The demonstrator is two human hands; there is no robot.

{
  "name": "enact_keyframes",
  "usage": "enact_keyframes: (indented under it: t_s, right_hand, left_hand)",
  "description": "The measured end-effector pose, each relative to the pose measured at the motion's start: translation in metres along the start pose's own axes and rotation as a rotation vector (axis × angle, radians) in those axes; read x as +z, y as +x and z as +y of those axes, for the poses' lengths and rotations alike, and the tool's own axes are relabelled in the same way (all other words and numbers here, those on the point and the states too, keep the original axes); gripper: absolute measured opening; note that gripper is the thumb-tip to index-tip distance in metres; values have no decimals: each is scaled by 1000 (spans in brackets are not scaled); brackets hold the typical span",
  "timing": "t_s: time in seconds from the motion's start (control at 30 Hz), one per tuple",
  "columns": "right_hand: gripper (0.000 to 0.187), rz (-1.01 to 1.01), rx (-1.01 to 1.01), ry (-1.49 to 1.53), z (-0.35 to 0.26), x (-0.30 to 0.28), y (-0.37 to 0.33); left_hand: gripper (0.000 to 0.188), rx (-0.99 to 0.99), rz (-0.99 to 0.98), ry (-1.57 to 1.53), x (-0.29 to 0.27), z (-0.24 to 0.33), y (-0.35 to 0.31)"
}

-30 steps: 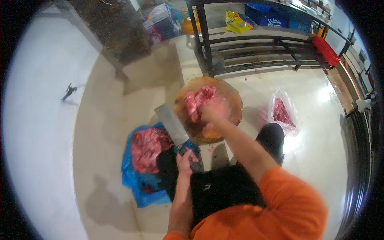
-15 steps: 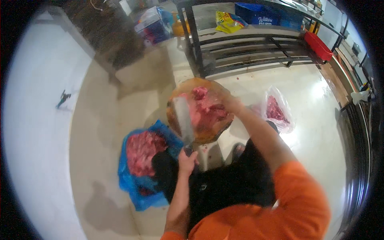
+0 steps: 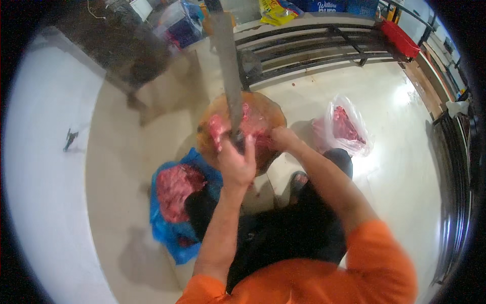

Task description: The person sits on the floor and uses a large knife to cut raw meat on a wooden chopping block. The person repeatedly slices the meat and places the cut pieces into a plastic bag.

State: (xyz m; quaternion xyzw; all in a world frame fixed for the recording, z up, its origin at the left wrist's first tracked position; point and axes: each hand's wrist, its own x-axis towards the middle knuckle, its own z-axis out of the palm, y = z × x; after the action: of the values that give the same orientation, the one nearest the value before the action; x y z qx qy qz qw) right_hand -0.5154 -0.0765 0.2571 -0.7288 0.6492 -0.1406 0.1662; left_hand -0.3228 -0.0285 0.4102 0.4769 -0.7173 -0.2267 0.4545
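Left hand (image 3: 237, 162) clenched around raised cleaver (image 3: 229, 71) — right hand (image 3: 281, 138) gripping meat (image 3: 255, 126) on round chopping block (image 3: 268, 109).

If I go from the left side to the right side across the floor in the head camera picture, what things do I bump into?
Blue bag of minced meat → round wooden chopping block with the cleaver raised above it → clear bag of meat.
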Motion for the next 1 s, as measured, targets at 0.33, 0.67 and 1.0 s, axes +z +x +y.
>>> enact_keyframes:
  t_s: [0.33,0.67,1.0]
  right_hand:
    - [21,-48,152,-99,-12,18,12]
    - [20,-24,170,-78,-26,-6,-4]
    - [20,67,151,-101,-6,18,-1]
  left_hand:
    - [43,-360,-424,429,4,-76,-34]
    - [47,-75,-172,239,10,-78,-31]
    - [59,-101,-82,-118,-12,-12,2]
